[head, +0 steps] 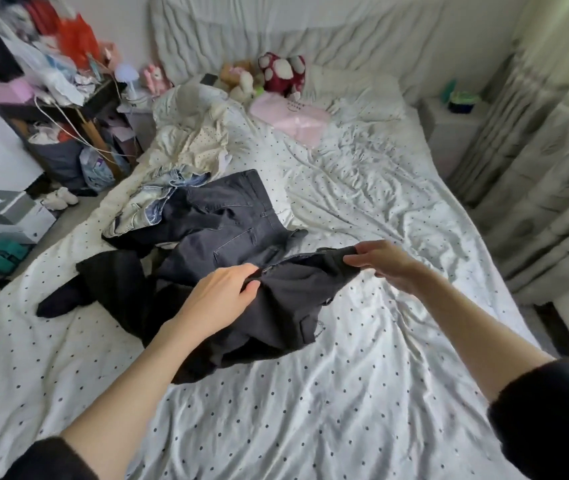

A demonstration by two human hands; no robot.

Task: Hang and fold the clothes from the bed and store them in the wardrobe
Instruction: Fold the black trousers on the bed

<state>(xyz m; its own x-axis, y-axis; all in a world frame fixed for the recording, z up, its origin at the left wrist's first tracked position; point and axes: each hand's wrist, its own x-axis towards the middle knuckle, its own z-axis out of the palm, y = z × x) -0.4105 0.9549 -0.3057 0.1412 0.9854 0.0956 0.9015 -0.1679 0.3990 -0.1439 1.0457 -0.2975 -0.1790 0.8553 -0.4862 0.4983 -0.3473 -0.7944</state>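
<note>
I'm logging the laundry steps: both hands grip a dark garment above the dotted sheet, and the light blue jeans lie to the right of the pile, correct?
Not quite. The head view shows the left hand and right hand gripping the dark garment above the dotted sheet, but the light blue jeans lie to the pile's left.

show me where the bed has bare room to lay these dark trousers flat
Bare dotted sheet right of the dark grey jeans, and the near patch between both forearms. Crowded left of centre: jeans, light blue denim, black garment, cream bedding.
</note>
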